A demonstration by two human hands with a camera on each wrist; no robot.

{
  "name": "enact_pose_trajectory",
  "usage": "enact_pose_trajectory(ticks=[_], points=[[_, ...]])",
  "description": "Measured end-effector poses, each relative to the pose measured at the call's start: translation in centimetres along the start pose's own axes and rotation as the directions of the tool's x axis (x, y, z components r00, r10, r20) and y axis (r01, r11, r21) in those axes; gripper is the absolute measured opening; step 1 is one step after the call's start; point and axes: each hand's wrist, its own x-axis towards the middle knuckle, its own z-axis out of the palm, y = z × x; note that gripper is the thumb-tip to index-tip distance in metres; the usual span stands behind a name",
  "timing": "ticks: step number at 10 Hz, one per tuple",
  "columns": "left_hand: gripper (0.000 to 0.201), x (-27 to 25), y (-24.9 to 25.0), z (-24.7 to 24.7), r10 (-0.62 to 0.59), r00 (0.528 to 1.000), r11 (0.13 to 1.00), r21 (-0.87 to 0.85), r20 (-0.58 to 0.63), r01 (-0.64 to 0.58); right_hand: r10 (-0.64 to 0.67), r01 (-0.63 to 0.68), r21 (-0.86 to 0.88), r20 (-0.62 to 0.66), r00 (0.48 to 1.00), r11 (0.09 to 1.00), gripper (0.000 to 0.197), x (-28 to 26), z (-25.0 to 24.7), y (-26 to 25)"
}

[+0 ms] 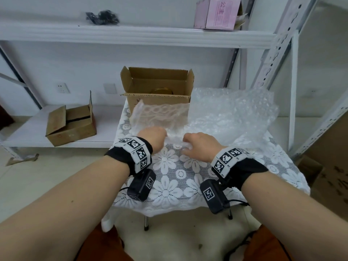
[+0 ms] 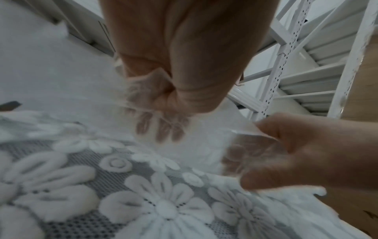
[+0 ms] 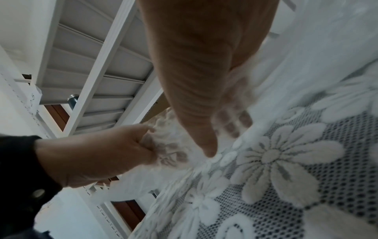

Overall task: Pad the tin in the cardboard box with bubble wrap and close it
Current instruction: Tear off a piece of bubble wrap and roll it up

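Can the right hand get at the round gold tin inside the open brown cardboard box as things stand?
Probably not right away. The right hand and the left hand both grip the clear bubble wrap sheet, which stands between them and the box. The flaps are open, so the tin is free from above.

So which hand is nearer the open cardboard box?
Left. The left hand grips bubble wrap just in front of the cardboard box; the right hand grips it further towards the person, off to the right.

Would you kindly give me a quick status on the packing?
Left hand and right hand both grip the clear bubble wrap sheet. Gold tin sits unpadded in the open brown cardboard box. Nothing blocking.
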Motion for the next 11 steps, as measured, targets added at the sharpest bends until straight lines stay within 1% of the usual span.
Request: enact_pose_trajectory(ticks=[1,2,3,4,5,6,7,8,9,10,11], points=[[0.039,0.2,-1.6,-0.3,-0.058,0.998,0.998,0.018,0.031,0.058,-0.001,0.002,-0.054,0.026,1.000,0.999,0.030,-0.4,0.1,0.7],[0.043,0.2,-3.0,-0.4,-0.087,0.989,0.996,0.003,0.122,0.087,0.044,-0.039,-0.080,0.060,0.997,0.996,0.033,-1.0,-0.6,1.2],[0.040,-0.1,-4.1,-0.4,-0.142,0.977,0.990,0.003,0.158,0.143,0.080,-0.070,-0.094,0.110,0.991,0.993,0.035,-1.4,-1.5,1.5],[0.036,-0.4,-4.7,-0.3,-0.178,0.971,0.983,-0.003,0.162,0.181,0.151,-0.149,-0.020,0.150,0.977,0.989,0.015,-1.0,-1.7,2.0],[0.032,-0.5,-4.9,-0.5,-0.195,0.972,0.980,-0.020,0.130,0.199,0.233,-0.291,0.294,0.218,0.948,0.911,0.016,-0.4,-2.2,2.9],[0.040,-0.1,-5.0,-1.1,-0.209,0.977,0.976,-0.055,0.036,0.211,0.311,-0.382,0.427,0.229,0.922,0.819,0.007,-0.3,-2.6,3.9],[0.033,0.1,-5.6,-2.0,-0.272,0.962,0.959,-0.074,0.027,0.273,0.401,-0.471,0.447,0.247,0.882,0.761,0.004,0.0,-2.1,5.1],[0.012,-0.2,-6.3,-2.3,-0.320,0.939,0.942,-0.065,0.126,0.330,0.489,-0.532,0.515,0.230,0.841,0.672,0.015,0.2,-1.3,6.1],[0.012,0.2,-6.9,-2.0,-0.331,0.924,0.900,-0.231,0.190,0.370,0.585,-0.590,0.575,0.224,0.780,0.567,0.013,0.3,-0.9,6.2],[0.012,0.5,-7.4,-1.5,-0.382,0.915,0.808,-0.434,0.132,0.399,0.664,-0.616,0.613,0.190,0.723,0.495,0.024,0.7,-0.4,6.3],[0.026,0.5,-7.9,-0.9,-0.469,0.879,0.702,-0.569,0.083,0.429,0.717,-0.612,0.635,0.128,0.685,0.471,0.016,0.7,-0.1,5.9]])
